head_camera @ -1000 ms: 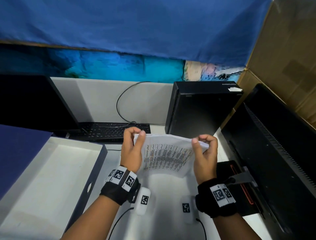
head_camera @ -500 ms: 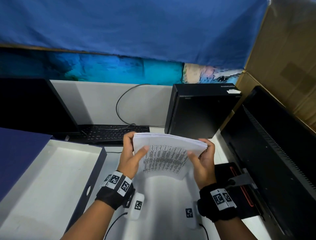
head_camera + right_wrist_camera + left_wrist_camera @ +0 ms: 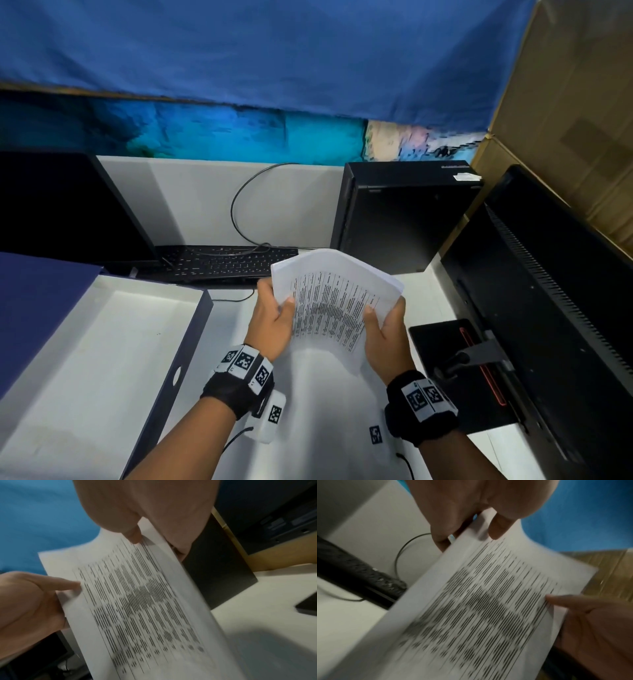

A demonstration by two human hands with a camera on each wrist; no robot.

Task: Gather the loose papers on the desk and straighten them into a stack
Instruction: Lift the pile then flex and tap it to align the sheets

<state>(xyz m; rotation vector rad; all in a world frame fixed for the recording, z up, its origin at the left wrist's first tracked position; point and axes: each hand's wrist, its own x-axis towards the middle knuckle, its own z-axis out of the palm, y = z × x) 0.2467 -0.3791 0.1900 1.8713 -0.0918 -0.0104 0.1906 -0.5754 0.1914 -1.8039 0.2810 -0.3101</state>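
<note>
Papers [image 3: 334,301] up off the tabletop [image 3: 318,404], held as one sheaf between both hands, printed side toward the camera and tilted so the top edge leaned away toward 1 o'clock. Left hand [image 3: 272,318] clamped on the left edge, thumb lying over the printed face and fingers tucked behind. Right hand [image 3: 385,334] gripping the right edge the same way, thumb on front, fingers hidden behind the sheets. Looked roughly squared up at the top, though the lower part curved down toward the tabletop, and couldn't tell how many sheets. Text too blurred in both wrist views to read, just rows of dark lines.

Around it: black keyboard [image 3: 222,262] at about 11 o'clock from the papers, with a cable [image 3: 239,192] looping up the white back panel behind it. Black computer tower [image 3: 404,219] at 1 o'clock, close behind the sheaf. Open white-lined box [image 3: 96,342] with a dark rim off at 9 o'clock. Back of a monitor [image 3: 548,308] along the 3 o'clock side, its stand base [image 3: 455,373] just beside the right hand. Blue cloth [image 3: 257,51] hanging across the top, cardboard [image 3: 582,102] at upper right.
</note>
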